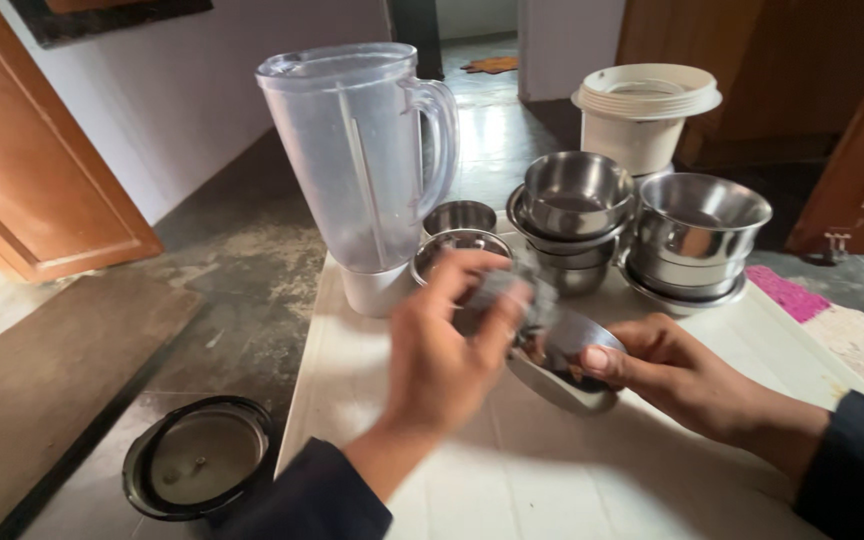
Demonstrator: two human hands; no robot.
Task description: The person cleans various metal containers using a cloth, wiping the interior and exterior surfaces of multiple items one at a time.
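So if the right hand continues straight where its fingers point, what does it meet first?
The right hand points left, at the small steel bowl it already holds; just beyond is the left hand, though depth is unclear.

Blender jug [362, 160] left of stacked bowls [694, 235], on table [552, 480].

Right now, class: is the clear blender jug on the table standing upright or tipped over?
Upright. The blender jug stands on its white base, mouth facing up, handle to one side.
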